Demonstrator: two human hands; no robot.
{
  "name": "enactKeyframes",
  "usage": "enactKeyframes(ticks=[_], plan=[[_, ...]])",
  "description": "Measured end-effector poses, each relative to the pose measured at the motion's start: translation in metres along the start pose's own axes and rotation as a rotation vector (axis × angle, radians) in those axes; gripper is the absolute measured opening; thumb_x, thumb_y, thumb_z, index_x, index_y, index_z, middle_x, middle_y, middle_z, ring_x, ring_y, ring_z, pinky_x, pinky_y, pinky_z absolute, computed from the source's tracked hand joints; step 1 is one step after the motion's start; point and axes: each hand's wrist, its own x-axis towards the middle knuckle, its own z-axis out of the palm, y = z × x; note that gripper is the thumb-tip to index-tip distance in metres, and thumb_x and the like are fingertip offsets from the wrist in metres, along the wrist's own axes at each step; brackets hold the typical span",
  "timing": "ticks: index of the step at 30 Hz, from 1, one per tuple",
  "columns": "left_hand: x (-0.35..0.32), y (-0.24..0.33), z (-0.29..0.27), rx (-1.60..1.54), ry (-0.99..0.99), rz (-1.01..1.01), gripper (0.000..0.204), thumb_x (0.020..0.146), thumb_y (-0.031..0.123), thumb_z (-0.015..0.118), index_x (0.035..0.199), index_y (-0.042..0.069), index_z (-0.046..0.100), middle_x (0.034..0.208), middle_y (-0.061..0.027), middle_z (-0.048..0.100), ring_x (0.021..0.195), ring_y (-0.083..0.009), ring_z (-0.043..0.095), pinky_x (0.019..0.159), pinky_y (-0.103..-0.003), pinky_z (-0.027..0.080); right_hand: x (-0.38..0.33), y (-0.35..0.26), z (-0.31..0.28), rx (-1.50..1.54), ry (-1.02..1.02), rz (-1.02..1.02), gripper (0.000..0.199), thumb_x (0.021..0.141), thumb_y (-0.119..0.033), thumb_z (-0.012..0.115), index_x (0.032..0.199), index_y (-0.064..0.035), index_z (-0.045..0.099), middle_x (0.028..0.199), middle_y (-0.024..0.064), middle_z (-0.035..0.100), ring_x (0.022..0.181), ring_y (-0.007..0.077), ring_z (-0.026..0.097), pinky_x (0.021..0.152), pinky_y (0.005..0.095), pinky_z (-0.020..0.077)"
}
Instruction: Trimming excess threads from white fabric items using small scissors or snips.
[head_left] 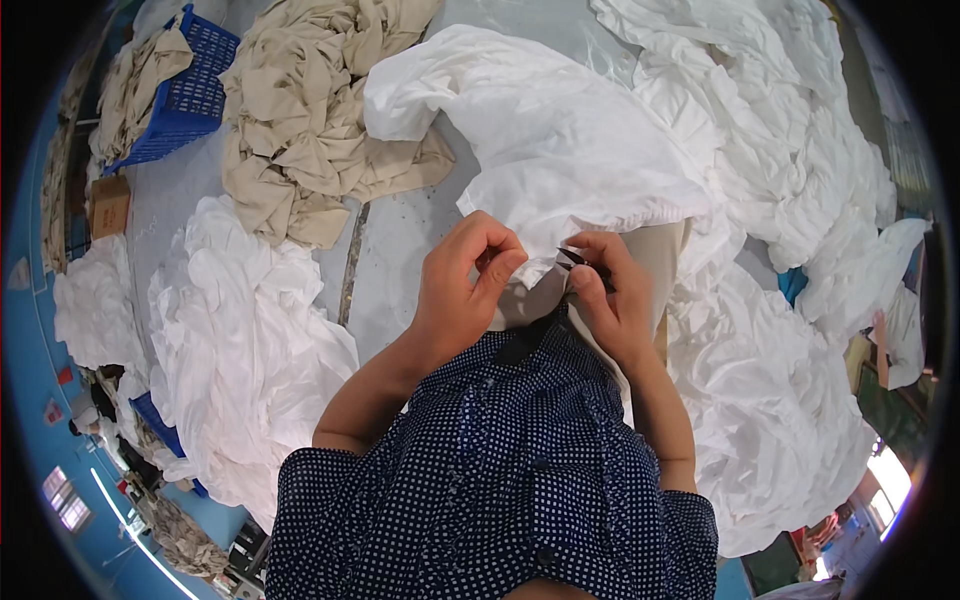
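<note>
A white cloth [570,130] with a gathered edge lies spread on the table in front of me, its near corner drawn toward my body. My left hand [468,275] is closed in a pinch at that corner; whether a thread is between the fingertips is too small to tell. In my right hand [612,290] are small dark thread snips [572,257], their pointed blades apart and directed at the cloth by my left fingertips. The fingers of the right hand wrap round the snips and hide most of the handle.
Heaped white cloth [245,360] is on my left, with more white cloth [760,390] on my right and at the far right. Beige cloth [300,110] is piled at the far left on the grey table [395,250]. Beyond it stands a blue plastic basket [195,95] by a cardboard box [109,206].
</note>
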Motion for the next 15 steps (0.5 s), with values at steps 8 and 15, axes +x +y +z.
enactKeyframes(ticks=[8, 15], plan=[[-0.004, 0.004, 0.004, 0.007, 0.007, 0.075, 0.012, 0.093, 0.006, 0.070, 0.092, 0.000, 0.060, 0.084, -0.0059, 0.059, 0.071, -0.0153, 0.055, 0.065, -0.027, 0.047, -0.004, -0.015, 0.003, -0.379, 0.014, -0.176, 0.023, 0.091, -0.024, 0.075, 0.098, -0.0077, 0.061, 0.069, 0.0057, 0.065, 0.059, 0.0236, 0.065, 0.052, 0.0344, 0.0469], [-0.011, 0.011, 0.004, 0.072, -0.053, 0.109, 0.012, 0.089, 0.004, 0.073, 0.089, 0.001, 0.062, 0.081, -0.0078, 0.060, 0.069, -0.0210, 0.057, 0.063, -0.031, 0.048, -0.005, -0.013, 0.005, -0.435, 0.024, -0.214, 0.021, 0.090, -0.022, 0.076, 0.094, -0.0084, 0.061, 0.067, 0.0057, 0.064, 0.056, 0.0255, 0.063, 0.051, 0.0368, 0.0455]])
